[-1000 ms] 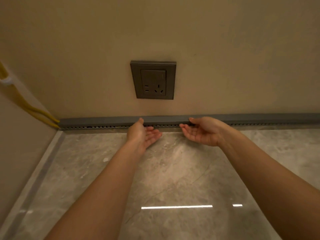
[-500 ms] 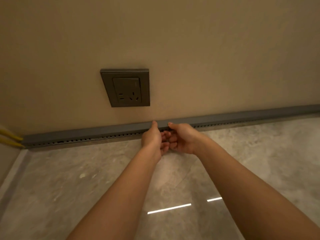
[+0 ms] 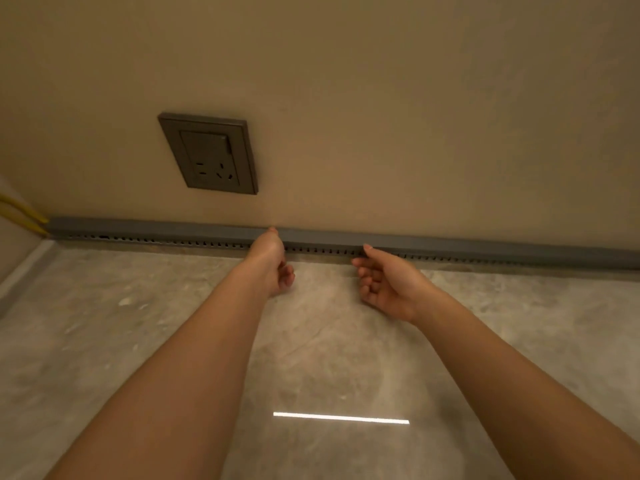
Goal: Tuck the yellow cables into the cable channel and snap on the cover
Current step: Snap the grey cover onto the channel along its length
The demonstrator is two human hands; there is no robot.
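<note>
The two hands, bunched together at the middle of the strip half a second ago, have drawn apart, and the right one now sits farther along to the right. At the far left, the yellow cables point(image 3: 22, 216) come down the side wall and run into the end of the grey cable channel point(image 3: 156, 241), which lies along the foot of the wall point(image 3: 381, 116) where it meets the floor point(image 3: 121, 341). Its cover point(image 3: 485, 247) sits on top along the whole visible length. A dark socket point(image 3: 211, 155) is set in the wall above. The left hand point(image 3: 272, 261) reaches the top edge of the cover with one fingertip, its other fingers loosely curled and holding nothing. The right hand point(image 3: 384, 285), palm up, touches the slotted face with one fingertip, the rest loosely bent and empty. A bright streak of light point(image 3: 341, 418) shows on the floor between the forearms.
</note>
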